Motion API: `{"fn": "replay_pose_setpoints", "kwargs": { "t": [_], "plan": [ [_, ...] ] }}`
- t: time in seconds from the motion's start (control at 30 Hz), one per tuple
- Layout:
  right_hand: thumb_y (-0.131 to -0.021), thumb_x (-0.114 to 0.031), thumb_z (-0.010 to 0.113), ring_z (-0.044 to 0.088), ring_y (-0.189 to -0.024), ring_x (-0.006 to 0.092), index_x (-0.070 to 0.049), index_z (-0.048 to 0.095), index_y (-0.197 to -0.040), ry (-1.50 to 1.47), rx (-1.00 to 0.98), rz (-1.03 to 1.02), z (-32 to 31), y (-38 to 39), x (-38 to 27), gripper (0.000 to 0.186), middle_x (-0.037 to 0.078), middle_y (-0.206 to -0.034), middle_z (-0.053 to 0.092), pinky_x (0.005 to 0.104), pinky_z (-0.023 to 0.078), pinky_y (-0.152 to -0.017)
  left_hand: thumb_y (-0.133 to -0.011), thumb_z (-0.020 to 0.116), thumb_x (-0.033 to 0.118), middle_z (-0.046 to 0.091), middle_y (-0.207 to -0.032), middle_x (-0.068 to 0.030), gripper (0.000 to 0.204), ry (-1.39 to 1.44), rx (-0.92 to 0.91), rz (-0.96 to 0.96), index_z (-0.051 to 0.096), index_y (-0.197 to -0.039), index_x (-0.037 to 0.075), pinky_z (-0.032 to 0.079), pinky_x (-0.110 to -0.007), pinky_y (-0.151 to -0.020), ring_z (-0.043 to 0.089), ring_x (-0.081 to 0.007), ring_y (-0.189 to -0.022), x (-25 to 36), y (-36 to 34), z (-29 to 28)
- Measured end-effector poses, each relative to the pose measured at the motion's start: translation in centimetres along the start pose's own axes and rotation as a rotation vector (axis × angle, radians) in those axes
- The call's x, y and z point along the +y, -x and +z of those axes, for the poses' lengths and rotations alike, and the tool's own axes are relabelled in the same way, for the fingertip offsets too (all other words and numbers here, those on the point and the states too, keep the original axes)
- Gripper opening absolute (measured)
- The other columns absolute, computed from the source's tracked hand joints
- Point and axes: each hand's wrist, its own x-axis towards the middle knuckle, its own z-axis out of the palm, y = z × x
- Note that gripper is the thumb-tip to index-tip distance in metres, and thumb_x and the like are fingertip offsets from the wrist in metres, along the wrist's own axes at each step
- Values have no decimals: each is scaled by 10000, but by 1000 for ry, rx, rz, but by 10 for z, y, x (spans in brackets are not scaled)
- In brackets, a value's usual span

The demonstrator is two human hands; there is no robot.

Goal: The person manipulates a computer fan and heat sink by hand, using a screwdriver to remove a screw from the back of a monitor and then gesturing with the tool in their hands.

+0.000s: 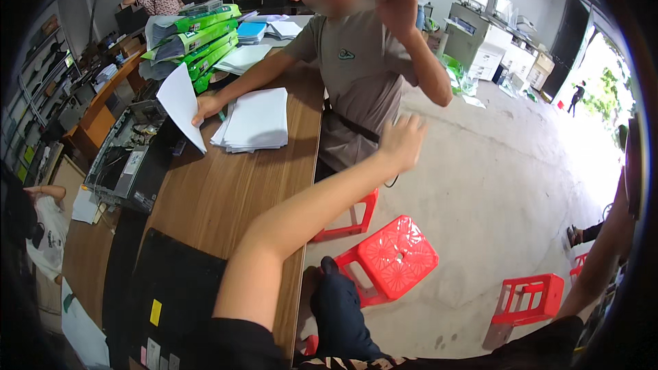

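My left arm stretches across the desk edge, and my left hand (402, 142) is raised in front of a person in a grey T-shirt (356, 68). Its fingers are loosely bent and slightly apart, with nothing visible in them. My right arm (604, 257) runs up along the right rim, where its hand is lost in the dark edge. Across the desk (233, 192), that person holds up some white sheets (181, 106) with one hand and lifts the other beside the head. A stack of white paper (257, 120) lies by those sheets.
An opened computer case (130, 154) and green-wrapped paper packs (199, 44) stand on the desk. Red plastic stools (397, 257) are on the concrete floor, one close to my leg. Large copiers (486, 41) line the back wall near a bright doorway. Other people are farther off.
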Motion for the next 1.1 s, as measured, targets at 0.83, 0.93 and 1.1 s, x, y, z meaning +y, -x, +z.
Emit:
{"fn": "replay_pose_setpoints", "kwargs": {
  "t": [0.83,0.93,1.1],
  "plan": [
    [-924,-151,543,466,-403,152,-35,413,-872,-1945,-315,747,191,87,-294,182,90,-563,493,262,377,-383,-850,644,258,623,-1024,-117,472,832,-334,-446,499,-1248,50,497,-382,-791,628,-272,-912,153,387,-222],
    [-941,-174,517,402,-386,146,-75,396,-930,-2227,-307,941,202,71,-329,157,92,-589,471,258,328,-374,-903,581,178,657,-1000,-101,323,986,-323,-601,547,-1174,6,514,-325,-779,646,-180,-887,170,410,-244],
    [-831,-288,670,558,-952,247,-155,356,-1251,-2355,-487,716,217,63,-381,541,115,-1015,530,364,458,-833,-922,511,55,679,-819,-76,130,1054,-29,-922,606,-962,-25,524,-274,-747,664,-138,-780,184,447,-262]
  ]
}}
